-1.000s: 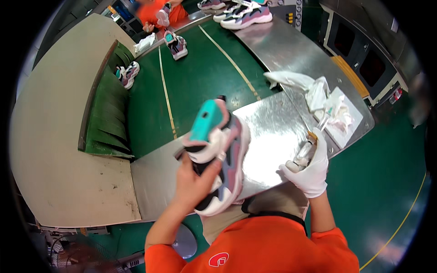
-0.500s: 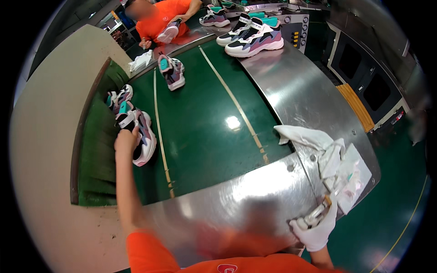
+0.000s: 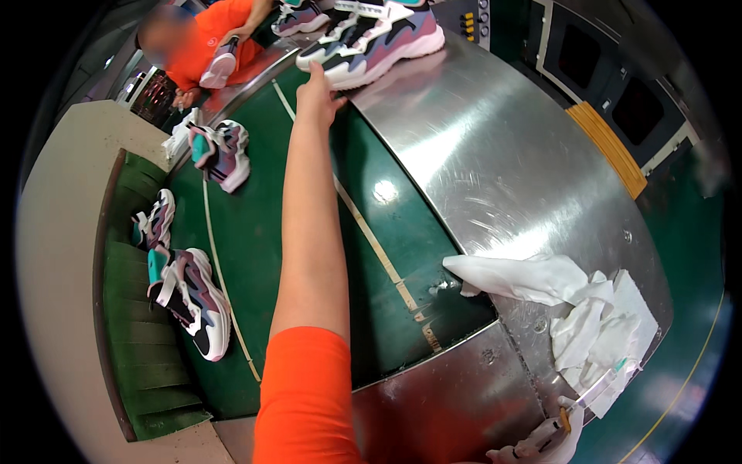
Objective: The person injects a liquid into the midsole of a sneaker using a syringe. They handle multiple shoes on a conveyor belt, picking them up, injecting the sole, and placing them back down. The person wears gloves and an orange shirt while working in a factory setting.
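Note:
My bare left hand (image 3: 317,99) reaches far forward at the toe of a white, black and purple sneaker (image 3: 386,50). Its index finger and thumb are apart; the other fingers are partly hidden. Beside that shoe stands a matching sneaker (image 3: 328,42), both by the steel ledge. My right hand (image 3: 545,441), in a white glove, is cut off by the lower edge. It is closed around a small item with a brownish end, too hidden to name. Next to it lie crumpled white cloths (image 3: 580,329) and a thin clear stick (image 3: 607,387).
A green belt (image 3: 255,271) carries a large sneaker (image 3: 199,305), a smaller-looking one (image 3: 158,220) and another (image 3: 222,155). Green flaps (image 3: 147,340) hang at left. Across the belt, a person in orange (image 3: 205,46) holds a shoe. A steel ledge (image 3: 495,162) runs along the right.
My left hand has left the sneaker at the left and swung forward and right to the shoes by the ledge. The view has shifted; my right hand sits lower in it.

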The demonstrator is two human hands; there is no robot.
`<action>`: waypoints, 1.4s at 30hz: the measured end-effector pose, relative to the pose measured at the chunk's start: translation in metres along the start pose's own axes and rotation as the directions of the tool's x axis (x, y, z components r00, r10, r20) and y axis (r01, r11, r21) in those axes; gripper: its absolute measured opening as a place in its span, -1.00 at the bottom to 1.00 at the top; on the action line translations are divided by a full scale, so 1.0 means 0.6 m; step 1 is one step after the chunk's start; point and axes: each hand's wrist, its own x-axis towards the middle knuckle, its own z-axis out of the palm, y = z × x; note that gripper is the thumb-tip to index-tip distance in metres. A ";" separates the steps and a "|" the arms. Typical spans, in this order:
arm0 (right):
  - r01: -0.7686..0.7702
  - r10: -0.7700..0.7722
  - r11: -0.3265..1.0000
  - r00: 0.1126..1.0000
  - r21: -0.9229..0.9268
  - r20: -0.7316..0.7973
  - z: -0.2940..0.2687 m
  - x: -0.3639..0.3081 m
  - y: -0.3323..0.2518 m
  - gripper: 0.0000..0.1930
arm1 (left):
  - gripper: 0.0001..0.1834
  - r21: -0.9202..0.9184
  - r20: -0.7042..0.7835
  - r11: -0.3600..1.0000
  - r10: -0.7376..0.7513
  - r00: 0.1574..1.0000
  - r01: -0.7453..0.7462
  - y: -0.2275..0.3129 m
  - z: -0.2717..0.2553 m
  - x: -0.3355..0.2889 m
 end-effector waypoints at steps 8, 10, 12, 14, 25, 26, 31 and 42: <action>0.242 -0.235 0.963 0.970 -0.117 0.071 -0.022 0.029 0.041 -0.13 | -0.61 -0.235 0.210 0.894 -0.336 0.918 0.381 -0.003 0.084 -0.127; 0.283 -0.271 0.953 0.956 -0.106 0.117 -0.007 0.008 -0.026 0.00 | -0.69 -0.395 0.241 0.840 -0.296 0.924 0.372 -0.010 0.073 -0.194; 0.601 -0.588 0.727 0.794 -0.331 0.152 -0.008 0.030 -0.013 0.14 | -0.75 -0.599 0.369 0.657 -0.282 0.886 0.458 -0.069 0.047 -0.208; 0.751 -0.752 0.513 0.627 -0.415 0.203 -0.011 0.028 -0.038 0.21 | -0.77 -0.430 0.357 0.793 -0.290 0.888 0.431 -0.022 0.050 -0.312; 0.894 -0.967 0.172 0.234 -0.413 0.104 -0.024 0.037 -0.016 0.03 | -0.62 -0.515 -0.115 0.761 -0.517 0.848 0.394 0.105 -0.159 -1.103; 0.895 -0.969 0.163 0.225 -0.416 0.104 -0.028 0.046 -0.015 0.04 | -0.61 -0.563 -0.088 0.743 -0.489 0.868 0.362 0.095 -0.141 -1.142; 0.798 -0.988 -0.153 -0.127 -0.583 0.085 -0.044 0.116 -0.009 0.18 | -0.51 -0.798 -0.041 0.556 -0.434 0.900 0.232 0.041 -0.054 -1.192; 0.713 -0.632 0.701 0.634 -0.020 0.444 -0.146 -0.021 -0.056 -0.12 | -0.27 0.478 0.636 0.162 0.615 0.467 -0.864 0.212 -0.086 -1.054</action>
